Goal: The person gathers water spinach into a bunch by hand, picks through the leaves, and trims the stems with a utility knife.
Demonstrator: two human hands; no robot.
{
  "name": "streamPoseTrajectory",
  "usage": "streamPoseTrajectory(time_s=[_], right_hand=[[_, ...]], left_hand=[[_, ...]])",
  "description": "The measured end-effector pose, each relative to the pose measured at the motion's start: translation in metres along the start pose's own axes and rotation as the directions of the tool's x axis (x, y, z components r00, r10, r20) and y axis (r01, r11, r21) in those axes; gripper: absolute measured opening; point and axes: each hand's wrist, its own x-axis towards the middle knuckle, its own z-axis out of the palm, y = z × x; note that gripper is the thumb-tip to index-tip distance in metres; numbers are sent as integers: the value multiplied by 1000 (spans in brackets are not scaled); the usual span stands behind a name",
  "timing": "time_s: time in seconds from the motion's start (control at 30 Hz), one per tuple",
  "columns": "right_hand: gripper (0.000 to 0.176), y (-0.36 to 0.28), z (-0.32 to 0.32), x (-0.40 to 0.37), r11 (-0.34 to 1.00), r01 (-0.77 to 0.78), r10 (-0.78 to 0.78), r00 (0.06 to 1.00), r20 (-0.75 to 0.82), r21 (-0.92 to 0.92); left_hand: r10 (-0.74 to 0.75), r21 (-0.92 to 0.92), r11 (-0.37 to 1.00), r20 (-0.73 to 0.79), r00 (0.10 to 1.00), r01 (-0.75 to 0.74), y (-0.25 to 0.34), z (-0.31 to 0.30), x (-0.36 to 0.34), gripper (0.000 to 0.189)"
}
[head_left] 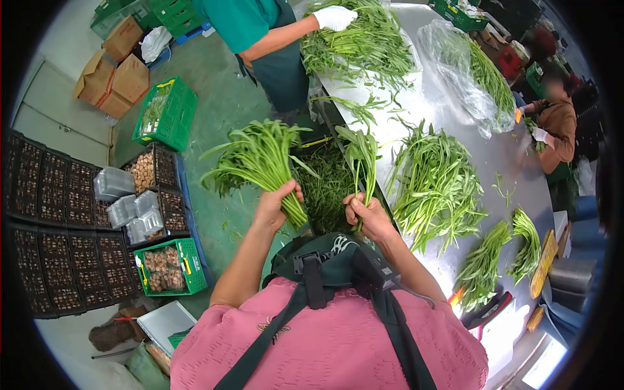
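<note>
My left hand [284,203] is closed round the stems of a thick bunch of leafy greens [259,155], its leaves fanned toward the upper left. In my right hand [367,214] a few thinner stalks [361,156] stand upright, pinched near their lower ends. Between and beyond my hands lies a mass of loose leaves in a bin [322,182]. Right of my right hand, a large loose pile of greens [437,188] rests on the metal table [504,175]. Two smaller bundles, one [484,263] longer and one [525,246] curved, lie farther right.
A co-worker's gloved hand [335,18] touches a big heap of greens [364,45] at the top. Another person [552,123] holds greens across the table. Plastic-wrapped greens [465,71] lie between them. Green crates [166,114], black crates [68,240] and cardboard boxes [117,81] stand left.
</note>
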Motion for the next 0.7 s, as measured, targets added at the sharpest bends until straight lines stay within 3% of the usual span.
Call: streamPoseTrajectory(time_s=[0.07,0.13,0.17,0.2,0.27,0.3,0.33,0.4,0.43,0.47,0.53,0.6,0.67,0.7], right_hand=[[20,-10,8,4,996,-4,4,1000,1,-88],[18,-24,28,8,914,72,-156,971,-181,-399],[16,-30,33,11,847,152,-262,953,-150,-509],[16,-37,40,12,847,154,-261,954,-147,-509],[22,-54,57,14,681,171,-350,930,-112,-712],[26,-59,69,16,777,197,-307,948,-87,-598],[31,-57,69,20,768,71,-171,981,-97,-637],[36,-58,67,22,596,-28,-51,996,-73,-802],[41,-59,67,20,611,-102,14,993,-118,-785],[41,-55,66,19,612,-101,12,993,-119,-785],[45,-42,65,17,446,71,-179,984,-11,-892],[47,-42,70,17,479,63,-176,984,-26,-875],[48,-53,79,19,520,-38,0,999,-44,-854],[49,-51,79,23,455,-19,-13,1000,-27,-890]], left_hand=[[-57,61,996,-12,998,58,-9,9,-2,18],[-59,64,996,23,998,57,-15,18,-2,18],[-99,80,992,53,994,95,-19,22,-1,20],[-144,98,986,87,986,135,-22,26,-1,23],[-145,89,987,133,980,134,-25,41,-5,25],[-148,82,987,178,973,135,-26,46,-6,27],[-149,85,987,185,971,136,-30,46,-6,27],[-81,86,995,288,954,58,-38,41,-5,36],[-134,103,989,329,935,106,-37,37,-4,42],[-135,105,989,330,934,106,-38,34,-4,42],[-151,64,989,401,904,137,-41,30,-7,45],[-185,23,981,430,884,194,-43,23,-5,45],[-221,-14,967,455,863,255,-49,12,2,45],[-221,-108,944,500,838,313,-47,14,3,45]])
